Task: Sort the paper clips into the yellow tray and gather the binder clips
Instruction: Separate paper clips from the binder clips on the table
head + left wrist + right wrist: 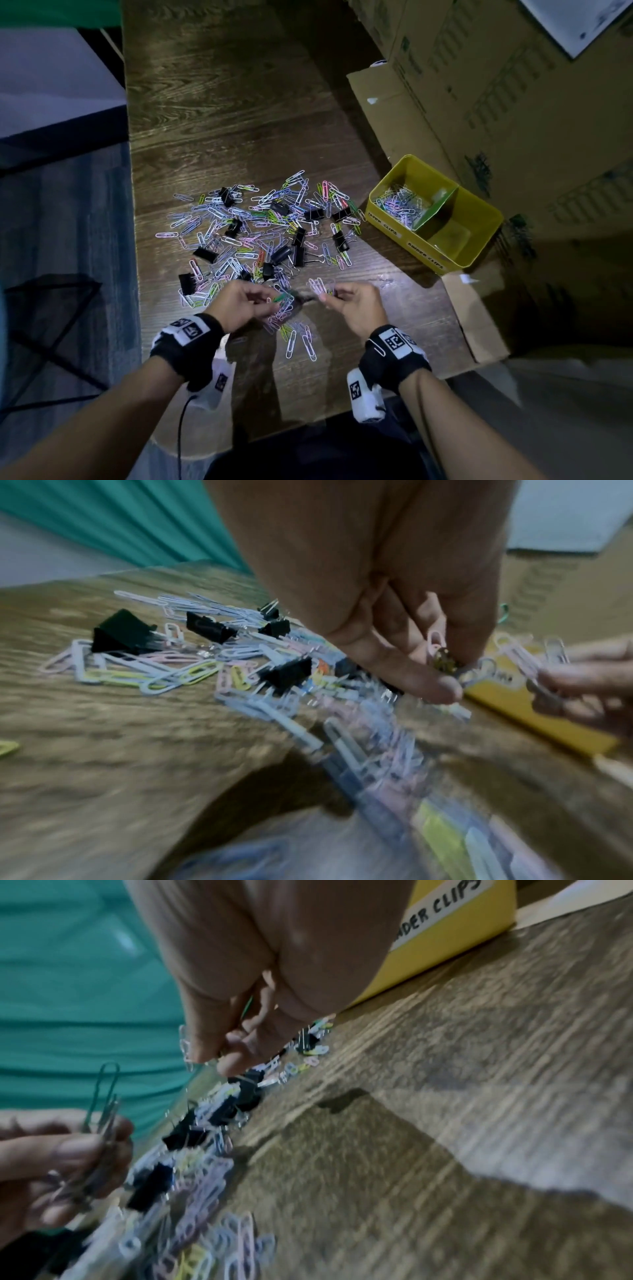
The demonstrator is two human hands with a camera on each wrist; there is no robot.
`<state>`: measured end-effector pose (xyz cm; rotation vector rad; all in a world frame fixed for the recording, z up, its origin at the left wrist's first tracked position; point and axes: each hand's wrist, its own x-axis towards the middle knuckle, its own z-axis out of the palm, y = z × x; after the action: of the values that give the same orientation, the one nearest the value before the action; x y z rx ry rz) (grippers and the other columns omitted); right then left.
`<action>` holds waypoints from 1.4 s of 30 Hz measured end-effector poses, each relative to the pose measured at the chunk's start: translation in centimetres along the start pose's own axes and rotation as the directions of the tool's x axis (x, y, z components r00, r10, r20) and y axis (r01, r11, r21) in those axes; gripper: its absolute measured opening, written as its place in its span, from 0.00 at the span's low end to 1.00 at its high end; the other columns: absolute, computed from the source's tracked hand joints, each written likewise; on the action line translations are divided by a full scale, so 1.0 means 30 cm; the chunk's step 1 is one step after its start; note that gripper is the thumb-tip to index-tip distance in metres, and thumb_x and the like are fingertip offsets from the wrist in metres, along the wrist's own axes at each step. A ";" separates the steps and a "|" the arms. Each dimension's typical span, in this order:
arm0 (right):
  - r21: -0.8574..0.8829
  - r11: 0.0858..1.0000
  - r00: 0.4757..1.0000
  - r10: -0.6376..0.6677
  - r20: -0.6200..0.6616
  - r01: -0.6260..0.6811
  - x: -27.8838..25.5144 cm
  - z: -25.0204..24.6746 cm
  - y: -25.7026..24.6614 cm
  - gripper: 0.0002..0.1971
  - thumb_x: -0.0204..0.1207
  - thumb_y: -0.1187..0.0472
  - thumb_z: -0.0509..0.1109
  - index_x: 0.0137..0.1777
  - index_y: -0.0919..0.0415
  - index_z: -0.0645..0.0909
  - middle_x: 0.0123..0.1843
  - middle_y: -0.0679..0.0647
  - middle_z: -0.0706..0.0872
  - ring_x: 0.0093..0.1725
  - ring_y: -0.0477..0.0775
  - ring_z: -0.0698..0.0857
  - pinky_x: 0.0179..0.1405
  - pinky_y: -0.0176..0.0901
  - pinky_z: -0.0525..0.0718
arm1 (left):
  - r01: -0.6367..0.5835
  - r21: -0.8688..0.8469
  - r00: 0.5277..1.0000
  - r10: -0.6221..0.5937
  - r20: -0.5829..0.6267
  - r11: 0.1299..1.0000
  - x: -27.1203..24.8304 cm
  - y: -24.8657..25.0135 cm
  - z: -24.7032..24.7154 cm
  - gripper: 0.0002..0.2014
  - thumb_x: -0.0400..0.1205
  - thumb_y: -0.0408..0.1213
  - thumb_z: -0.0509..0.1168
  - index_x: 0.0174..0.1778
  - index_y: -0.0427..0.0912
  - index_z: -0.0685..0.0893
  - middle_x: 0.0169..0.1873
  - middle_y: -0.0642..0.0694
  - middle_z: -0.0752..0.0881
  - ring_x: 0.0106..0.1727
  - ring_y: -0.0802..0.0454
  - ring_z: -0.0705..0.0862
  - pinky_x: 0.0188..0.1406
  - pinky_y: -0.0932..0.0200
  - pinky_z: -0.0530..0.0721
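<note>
Coloured paper clips and several black binder clips lie mixed in a heap on the wooden table. The yellow tray stands to the right of the heap; its far-left compartment holds paper clips, and the near one looks empty. Above the heap's near edge, my left hand pinches a few paper clips, one of them green. My right hand faces it a little apart and grips a bunch of pale paper clips. The wrist views are blurred: left hand, right hand.
Large cardboard boxes stand behind the tray, and a cardboard flap lies at the table's near right. The table's left edge drops to the floor, where a black wire frame stands. A loose paper clip hangs on my right wristband.
</note>
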<state>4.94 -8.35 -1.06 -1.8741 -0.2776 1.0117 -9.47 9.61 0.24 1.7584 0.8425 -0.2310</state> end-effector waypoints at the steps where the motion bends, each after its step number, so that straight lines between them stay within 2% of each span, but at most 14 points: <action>1: 0.034 0.999 0.999 -0.002 -0.036 0.003 0.000 -0.020 -0.012 0.06 0.67 0.64 0.80 0.42 0.54 0.88 0.40 0.56 0.91 0.42 0.57 0.89 0.53 0.49 0.87 | -0.002 -0.092 1.000 0.003 0.008 0.996 0.001 0.041 -0.005 0.09 0.70 0.29 0.75 0.43 0.44 0.89 0.33 0.37 0.90 0.27 0.51 0.85 0.36 0.58 0.86; 4: 0.162 0.986 0.996 -0.015 -0.092 0.030 -0.007 -0.092 -0.071 0.09 0.67 0.66 0.80 0.43 0.52 0.88 0.43 0.57 0.91 0.42 0.51 0.90 0.54 0.48 0.88 | -0.031 -0.247 0.998 0.042 0.038 0.969 0.029 0.203 -0.004 0.09 0.70 0.25 0.73 0.45 0.37 0.88 0.28 0.42 0.89 0.24 0.53 0.86 0.32 0.63 0.87; 7: 0.218 0.967 0.982 -0.096 -0.162 0.131 -0.007 -0.188 -0.163 0.10 0.68 0.68 0.79 0.45 0.54 0.87 0.39 0.47 0.90 0.36 0.38 0.89 0.40 0.31 0.87 | -0.104 -0.338 0.991 0.126 0.043 0.935 0.111 0.381 0.022 0.10 0.69 0.25 0.73 0.46 0.34 0.86 0.32 0.39 0.88 0.24 0.53 0.85 0.31 0.63 0.87; 12: 0.286 0.920 0.913 -0.147 -0.381 0.267 0.065 -0.334 -0.273 0.10 0.68 0.72 0.77 0.50 0.65 0.87 0.34 0.42 0.91 0.35 0.41 0.88 0.39 0.35 0.87 | -0.216 -0.385 0.970 0.241 0.017 0.897 0.336 0.631 0.139 0.11 0.71 0.22 0.72 0.48 0.27 0.85 0.28 0.42 0.86 0.23 0.53 0.83 0.25 0.62 0.85; 15: 0.130 0.959 0.838 -0.148 -0.526 0.250 0.164 -0.425 -0.314 0.10 0.69 0.64 0.79 0.50 0.63 0.89 0.39 0.49 0.91 0.39 0.47 0.90 0.46 0.47 0.89 | -0.330 -0.045 0.944 0.328 -0.042 0.943 0.474 0.702 0.233 0.06 0.72 0.30 0.75 0.43 0.40 0.88 0.30 0.43 0.86 0.27 0.53 0.84 0.34 0.59 0.84; 17: -0.012 0.985 0.813 -0.151 -0.563 0.175 0.230 -0.467 -0.340 0.12 0.69 0.60 0.80 0.51 0.62 0.89 0.43 0.53 0.91 0.43 0.51 0.90 0.52 0.50 0.89 | -0.367 0.352 0.922 0.386 0.018 0.861 0.532 0.712 0.283 0.09 0.74 0.36 0.73 0.50 0.43 0.89 0.39 0.43 0.90 0.37 0.53 0.86 0.45 0.61 0.83; 19: -0.153 0.984 0.814 -0.166 -0.557 0.096 0.289 -0.492 -0.357 0.12 0.71 0.59 0.78 0.53 0.62 0.88 0.47 0.54 0.91 0.45 0.48 0.89 0.55 0.48 0.88 | -0.377 0.550 0.923 0.356 0.149 0.745 0.563 0.707 0.316 0.15 0.75 0.38 0.71 0.59 0.44 0.86 0.51 0.42 0.89 0.51 0.48 0.86 0.56 0.57 0.82; 22: -0.427 0.903 0.866 -0.176 -0.468 -0.048 0.365 -0.506 -0.360 0.11 0.74 0.60 0.76 0.55 0.61 0.88 0.49 0.58 0.89 0.48 0.54 0.88 0.55 0.49 0.87 | -0.400 0.616 0.916 0.321 0.242 0.679 0.570 0.684 0.328 0.17 0.77 0.40 0.69 0.63 0.45 0.82 0.58 0.41 0.86 0.57 0.46 0.84 0.63 0.50 0.81; 26: -0.729 0.674 0.945 -0.152 -0.288 -0.114 0.422 -0.484 -0.343 0.07 0.76 0.64 0.72 0.52 0.63 0.87 0.53 0.66 0.87 0.55 0.67 0.85 0.56 0.53 0.86 | -0.519 0.495 0.847 0.499 0.185 0.697 0.513 0.631 0.285 0.10 0.78 0.35 0.66 0.54 0.44 0.87 0.52 0.44 0.88 0.51 0.50 0.85 0.59 0.60 0.80; 29: -0.759 0.645 0.968 -0.129 -0.217 -0.084 0.428 -0.466 -0.334 0.15 0.74 0.62 0.75 0.60 0.61 0.85 0.57 0.65 0.87 0.58 0.66 0.85 0.59 0.53 0.85 | -0.576 0.423 0.797 0.596 0.100 0.699 0.435 0.556 0.215 0.07 0.77 0.32 0.67 0.47 0.42 0.89 0.44 0.47 0.88 0.42 0.54 0.84 0.48 0.74 0.77; 32: -0.770 0.637 0.974 -0.161 -0.162 -0.022 0.411 -0.448 -0.329 0.20 0.71 0.58 0.78 0.63 0.60 0.83 0.57 0.65 0.87 0.58 0.67 0.85 0.59 0.55 0.85 | -0.471 0.426 0.877 0.464 0.128 0.773 0.335 0.457 0.101 0.06 0.79 0.34 0.67 0.48 0.44 0.88 0.37 0.57 0.85 0.34 0.68 0.80 0.36 0.84 0.71; 36: -0.746 0.661 0.934 -0.309 -0.178 0.076 0.349 -0.395 -0.346 0.17 0.72 0.52 0.76 0.59 0.56 0.84 0.56 0.58 0.88 0.54 0.61 0.86 0.53 0.53 0.86 | -0.317 0.498 0.930 0.161 0.331 0.807 0.178 0.276 -0.056 0.04 0.79 0.39 0.67 0.46 0.49 0.88 0.31 0.66 0.83 0.29 0.72 0.81 0.30 0.79 0.73; 39: -0.670 0.706 0.920 -0.382 -0.085 0.231 0.260 -0.304 -0.340 0.11 0.73 0.53 0.75 0.53 0.53 0.87 0.49 0.51 0.89 0.47 0.51 0.87 0.50 0.47 0.86 | -0.232 0.710 0.913 -0.103 0.395 0.665 0.082 0.126 -0.132 0.08 0.78 0.39 0.62 0.36 0.46 0.84 0.29 0.54 0.83 0.31 0.57 0.81 0.31 0.64 0.77; 42: -0.583 0.747 0.946 -0.212 0.247 0.320 0.139 -0.178 -0.285 0.05 0.74 0.59 0.74 0.48 0.56 0.88 0.44 0.48 0.91 0.39 0.40 0.85 0.47 0.40 0.87 | -0.136 0.889 0.880 -0.360 0.311 0.437 -0.002 -0.034 -0.151 0.11 0.75 0.43 0.54 0.32 0.43 0.76 0.35 0.46 0.84 0.38 0.46 0.84 0.38 0.57 0.82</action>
<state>13.44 -4.93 4.89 -2.2374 -1.0647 0.9394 -11.29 13.77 1.15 2.4613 0.4612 -1.3910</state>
